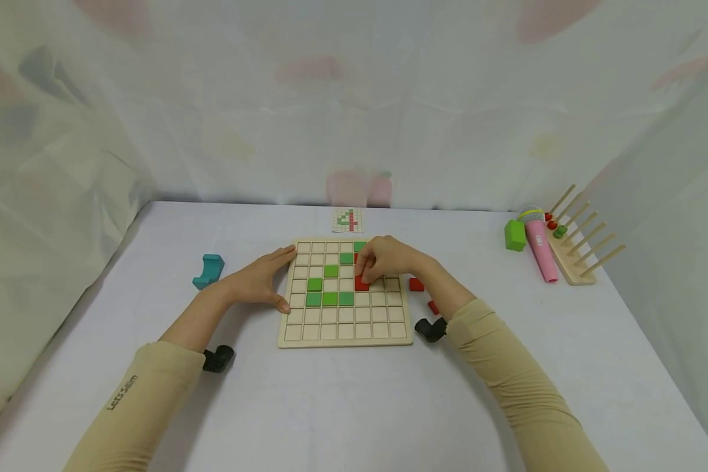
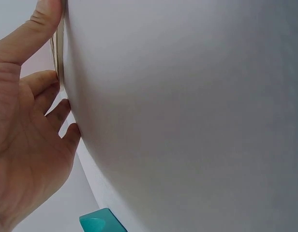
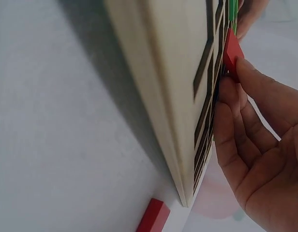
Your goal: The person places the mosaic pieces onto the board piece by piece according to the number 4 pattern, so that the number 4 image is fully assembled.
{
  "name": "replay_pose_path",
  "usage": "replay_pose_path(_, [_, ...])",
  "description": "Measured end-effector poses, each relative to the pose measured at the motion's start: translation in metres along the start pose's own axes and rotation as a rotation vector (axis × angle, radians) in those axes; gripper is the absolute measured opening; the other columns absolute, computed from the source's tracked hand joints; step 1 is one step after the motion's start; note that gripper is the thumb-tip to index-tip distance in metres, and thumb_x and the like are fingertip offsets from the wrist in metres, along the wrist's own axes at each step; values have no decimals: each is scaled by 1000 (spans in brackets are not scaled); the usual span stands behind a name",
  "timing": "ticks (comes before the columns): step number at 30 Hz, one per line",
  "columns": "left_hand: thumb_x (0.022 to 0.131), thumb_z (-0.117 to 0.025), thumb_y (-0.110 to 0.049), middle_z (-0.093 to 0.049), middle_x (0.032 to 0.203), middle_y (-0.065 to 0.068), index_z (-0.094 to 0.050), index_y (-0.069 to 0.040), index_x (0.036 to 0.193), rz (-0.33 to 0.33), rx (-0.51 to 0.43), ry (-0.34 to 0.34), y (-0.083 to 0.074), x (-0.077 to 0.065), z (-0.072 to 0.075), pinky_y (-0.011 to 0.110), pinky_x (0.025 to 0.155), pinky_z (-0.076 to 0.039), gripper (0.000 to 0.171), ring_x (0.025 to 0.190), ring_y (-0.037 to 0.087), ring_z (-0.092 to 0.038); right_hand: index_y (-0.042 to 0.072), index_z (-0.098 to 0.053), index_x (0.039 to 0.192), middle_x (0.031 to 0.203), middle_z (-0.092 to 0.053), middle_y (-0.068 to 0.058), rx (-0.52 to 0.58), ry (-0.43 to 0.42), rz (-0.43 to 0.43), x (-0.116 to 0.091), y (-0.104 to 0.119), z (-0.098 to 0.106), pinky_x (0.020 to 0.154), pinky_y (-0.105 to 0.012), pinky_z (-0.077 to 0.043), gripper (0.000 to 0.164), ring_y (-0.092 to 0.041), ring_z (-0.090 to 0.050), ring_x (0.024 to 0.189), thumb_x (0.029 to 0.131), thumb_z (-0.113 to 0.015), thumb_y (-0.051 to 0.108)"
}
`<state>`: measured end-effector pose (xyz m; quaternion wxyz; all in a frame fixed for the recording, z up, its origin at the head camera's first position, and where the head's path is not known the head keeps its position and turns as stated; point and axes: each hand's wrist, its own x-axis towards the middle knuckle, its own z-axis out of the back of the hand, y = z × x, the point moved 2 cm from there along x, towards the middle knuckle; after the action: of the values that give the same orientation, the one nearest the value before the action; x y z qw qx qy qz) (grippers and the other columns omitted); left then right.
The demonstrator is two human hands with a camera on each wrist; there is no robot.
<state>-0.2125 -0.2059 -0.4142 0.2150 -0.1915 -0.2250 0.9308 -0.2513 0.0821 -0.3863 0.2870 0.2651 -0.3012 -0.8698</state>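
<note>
A wooden grid board (image 1: pixel 345 333) lies on the white table, with several green square tiles (image 1: pixel 330 271) set in its cells. My right hand (image 1: pixel 385 257) pinches a red square tile (image 3: pixel 231 54) between thumb and fingers, tilted over a cell right of the middle. Another bit of red shows on the board just behind the fingers, mostly hidden. My left hand (image 1: pixel 259 278) rests along the board's left edge, its thumb and fingers spread and touching the rim (image 2: pixel 60 53).
A small pattern card (image 1: pixel 347 221) lies behind the board. Loose red tiles (image 1: pixel 416 284) are to its right. A teal block (image 1: pixel 210 270) stands at left. Far right are a green block (image 1: pixel 514 235), a pink toy microphone (image 1: pixel 541 249) and a pegged wooden stand (image 1: pixel 579 272).
</note>
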Motion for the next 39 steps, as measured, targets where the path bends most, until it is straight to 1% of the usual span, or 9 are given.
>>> replay_pose_path(4, [63, -90, -44, -10, 168, 15, -16, -1, 158, 0, -1, 0, 1, 0, -1, 61, 124, -15, 127, 154, 44, -8, 17, -77, 91, 81, -73, 3, -14, -11, 2, 0, -1, 0, 77, -24, -49, 12, -10, -63, 78, 81, -76, 10])
replay_pose_path(12, [63, -90, -45, -9, 169, 13, -15, -3, 158, 3, 0, 4, 2, 2, -1, 61, 124, -15, 128, 155, 42, -7, 16, -79, 90, 83, -76, 3, -48, -30, 19, 1, -1, 0, 76, -23, -50, 11, -8, -64, 78, 80, -79, 13])
replay_pose_path(22, [64, -89, -45, -10, 168, 15, -16, -2, 158, -6, 1, -1, 2, 1, -2, 62, 124, -15, 127, 154, 43, -8, 17, -79, 88, 82, -75, 3, -53, -39, 19, 1, -2, -1, 77, -23, -48, 10, -9, -61, 81, 79, -79, 12])
replay_pose_path(28, [64, -89, -45, -9, 169, 14, -16, -2, 158, 0, 2, 3, 1, -1, -1, 62, 124, -15, 127, 155, 43, -7, 17, -79, 88, 82, -75, 3, -65, -44, 31, 2, -3, -1, 76, -22, -48, 10, -8, -60, 79, 80, -79, 12])
replay_pose_path(35, [63, -90, -44, -9, 169, 14, -16, -2, 158, 2, -10, 1, 0, 0, -1, 61, 124, -14, 127, 155, 42, -7, 17, -79, 88, 77, -73, 4, -77, -39, 38, 2, -1, -1, 73, -23, -46, 10, -8, -57, 75, 80, -79, 12])
replay_pose_path(39, [64, -90, -44, -9, 169, 14, -16, -2, 158, 0, -4, 1, 0, 0, -1, 60, 125, -14, 127, 155, 42, -7, 18, -78, 89, 80, -73, 5, -80, -37, 43, -1, -1, 2, 74, -23, -47, 9, -8, -58, 77, 81, -78, 14])
